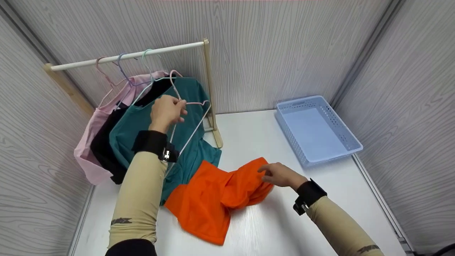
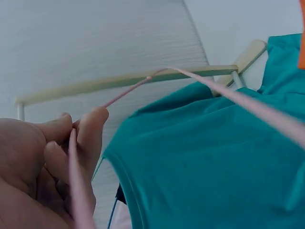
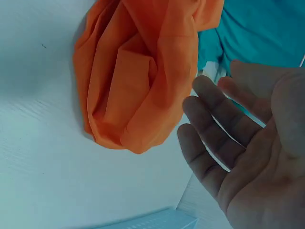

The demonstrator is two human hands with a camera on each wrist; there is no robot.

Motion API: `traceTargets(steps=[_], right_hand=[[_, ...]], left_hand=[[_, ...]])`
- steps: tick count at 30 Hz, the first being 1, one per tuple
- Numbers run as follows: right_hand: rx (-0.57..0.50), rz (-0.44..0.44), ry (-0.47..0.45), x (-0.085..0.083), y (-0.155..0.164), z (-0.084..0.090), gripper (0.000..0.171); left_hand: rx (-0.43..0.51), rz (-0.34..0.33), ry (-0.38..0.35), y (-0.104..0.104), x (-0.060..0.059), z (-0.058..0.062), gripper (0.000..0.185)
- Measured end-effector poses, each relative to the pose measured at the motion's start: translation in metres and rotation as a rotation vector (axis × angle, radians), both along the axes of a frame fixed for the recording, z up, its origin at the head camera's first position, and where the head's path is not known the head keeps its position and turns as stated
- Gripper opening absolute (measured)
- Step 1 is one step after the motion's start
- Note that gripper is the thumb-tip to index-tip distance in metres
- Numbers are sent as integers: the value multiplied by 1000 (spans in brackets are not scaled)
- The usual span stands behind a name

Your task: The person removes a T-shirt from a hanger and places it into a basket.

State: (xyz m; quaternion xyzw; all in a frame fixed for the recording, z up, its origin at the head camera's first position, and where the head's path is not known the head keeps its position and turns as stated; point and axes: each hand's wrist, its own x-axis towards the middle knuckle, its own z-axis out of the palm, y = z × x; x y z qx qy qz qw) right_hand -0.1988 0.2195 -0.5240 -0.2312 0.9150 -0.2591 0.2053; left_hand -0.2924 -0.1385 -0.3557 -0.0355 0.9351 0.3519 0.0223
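My left hand (image 1: 166,112) pinches a thin pink clothes hanger (image 2: 267,112) just below its hook, in front of a hung teal garment (image 2: 190,157). No garment is on this hanger. An orange piece of clothing (image 1: 206,202) lies rumpled on the white table, its left end overlapping the bottom of the teal one. My right hand (image 1: 280,174) is over the orange cloth's right end. In the right wrist view its fingers (image 3: 209,152) are loosely bent, apart from the cloth, and hold nothing.
At the left stands a small clothes rack with a white rail (image 1: 85,63) and wooden legs. Pink (image 1: 87,156), black (image 1: 103,137) and teal garments hang there on coloured hangers. A light blue plastic basket (image 1: 289,133) sits at the right. Grey wood-patterned walls enclose the table.
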Motion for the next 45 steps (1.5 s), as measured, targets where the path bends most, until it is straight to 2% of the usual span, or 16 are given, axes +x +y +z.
traceTargets(steps=[5, 9, 12, 17, 21, 24, 27, 32, 36, 38, 40, 43, 45], right_hand=[[-1, -8, -30, 3, 2, 0, 35], [-2, -25, -59, 8, 1, -4, 35], [3, -44, -83, 14, 2, -7, 35], [3, -48, -86, 22, -1, -11, 35], [-17, -36, -91, 28, -8, -16, 34], [-31, -22, -105, 33, -13, -21, 33], [-46, -5, -122, 37, -17, -26, 33], [-23, -26, -95, 36, -25, -30, 32], [45, -126, 3, 33, -42, -31, 30], [96, -200, 79, 30, -54, -32, 34], [144, -273, 121, 28, -68, -33, 45], [197, -321, 96, 31, -95, -40, 68], [252, -300, 56, 37, -115, -49, 79]], left_hand=[[154, -11, -74, -3, -14, 23, 36], [220, 2, -99, -1, -22, 36, 36], [295, 45, -101, 3, -25, 41, 37], [376, 117, -44, 9, -32, 40, 40], [292, 135, -2, 10, -37, 28, 43], [218, 136, 6, 11, -37, 14, 44], [193, 114, -4, 11, -35, 3, 44], [193, 58, -23, 7, -29, 0, 43], [142, 35, -24, -9, -18, -6, 40], [122, 43, -28, -22, -12, -16, 40], [120, 65, -47, -38, -4, -31, 41], [110, 88, -106, -62, 12, -59, 44], [101, 87, -154, -73, 23, -79, 43]])
